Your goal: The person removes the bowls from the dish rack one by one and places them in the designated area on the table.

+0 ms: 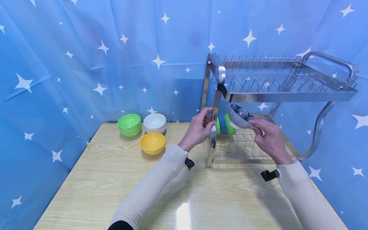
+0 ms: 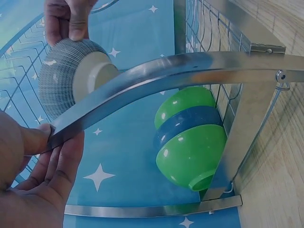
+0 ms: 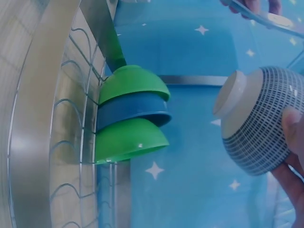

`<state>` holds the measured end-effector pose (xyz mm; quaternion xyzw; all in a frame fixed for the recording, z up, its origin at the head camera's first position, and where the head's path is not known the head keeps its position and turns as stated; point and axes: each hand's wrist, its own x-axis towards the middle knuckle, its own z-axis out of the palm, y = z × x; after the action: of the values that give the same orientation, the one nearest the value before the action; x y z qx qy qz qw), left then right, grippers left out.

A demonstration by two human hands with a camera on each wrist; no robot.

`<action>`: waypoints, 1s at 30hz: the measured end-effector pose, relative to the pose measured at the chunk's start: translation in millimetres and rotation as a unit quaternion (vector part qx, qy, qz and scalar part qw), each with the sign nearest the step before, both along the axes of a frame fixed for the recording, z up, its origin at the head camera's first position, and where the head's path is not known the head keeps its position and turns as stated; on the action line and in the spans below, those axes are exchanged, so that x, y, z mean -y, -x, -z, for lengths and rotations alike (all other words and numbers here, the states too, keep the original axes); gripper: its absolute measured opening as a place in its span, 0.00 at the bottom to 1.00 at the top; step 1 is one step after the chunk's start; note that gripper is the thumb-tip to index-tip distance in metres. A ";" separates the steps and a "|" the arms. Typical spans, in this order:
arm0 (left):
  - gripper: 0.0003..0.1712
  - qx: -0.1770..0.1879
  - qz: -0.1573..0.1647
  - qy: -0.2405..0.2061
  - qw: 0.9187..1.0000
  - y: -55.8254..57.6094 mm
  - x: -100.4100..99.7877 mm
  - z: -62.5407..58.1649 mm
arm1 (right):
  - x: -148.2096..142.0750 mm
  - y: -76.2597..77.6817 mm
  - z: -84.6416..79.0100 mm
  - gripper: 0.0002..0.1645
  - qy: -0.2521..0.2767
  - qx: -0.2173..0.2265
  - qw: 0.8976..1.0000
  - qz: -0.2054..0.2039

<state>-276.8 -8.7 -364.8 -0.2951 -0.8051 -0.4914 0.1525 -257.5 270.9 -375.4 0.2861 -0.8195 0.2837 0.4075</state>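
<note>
My right hand [image 1: 268, 138] pinches the rim of a patterned blue-and-white bowl [image 1: 240, 117], tilted on its side between the dish rack's two tiers. Its white foot points left, toward the rack's end, in the head view. With thumb and fingers, my left hand [image 1: 200, 128] grips the front upright of the metal dish rack [image 1: 213, 140]. On the lower tier, two green bowls [image 2: 192, 154] and a blue bowl [image 2: 190, 124] between them stand on edge in a row, also seen in the right wrist view below and left of the patterned bowl.
Left of the rack on the wooden table [image 1: 115, 185] stand a stack of green bowls [image 1: 129, 125], white bowls [image 1: 155, 123] and yellow bowls [image 1: 153, 143]. The rack's upper tier [image 1: 287, 95] overhangs the right hand. A blue star-patterned curtain [image 1: 138, 57] hangs behind.
</note>
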 end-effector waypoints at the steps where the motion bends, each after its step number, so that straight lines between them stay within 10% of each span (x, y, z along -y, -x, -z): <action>1: 0.26 0.000 0.001 0.001 1.000 0.0 0.0 0.0 | 0.1 -2.2 -1.0 0.19 0.000 -0.007 1.000 -0.008; 18: 0.30 0.043 -0.013 -0.014 0.999 -13.1 26.3 -13.6 | 14.3 -43.7 -14.2 0.18 0.028 -0.035 0.995 -0.084; 24: 0.30 0.001 -0.003 -0.010 1.000 -29.5 51.3 -23.6 | 24.7 -57.4 -26.7 0.08 0.025 -0.069 0.988 -0.133; 30: 0.35 -0.080 0.008 0.049 0.996 -52.9 69.9 -31.0 | 39.6 -66.8 -37.3 0.20 -0.032 -0.113 0.979 -0.167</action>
<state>-223.9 -78.6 -333.8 -0.3474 -0.8108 -0.4275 0.1977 -190.7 231.3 -338.0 0.4622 -0.7175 0.2869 0.4350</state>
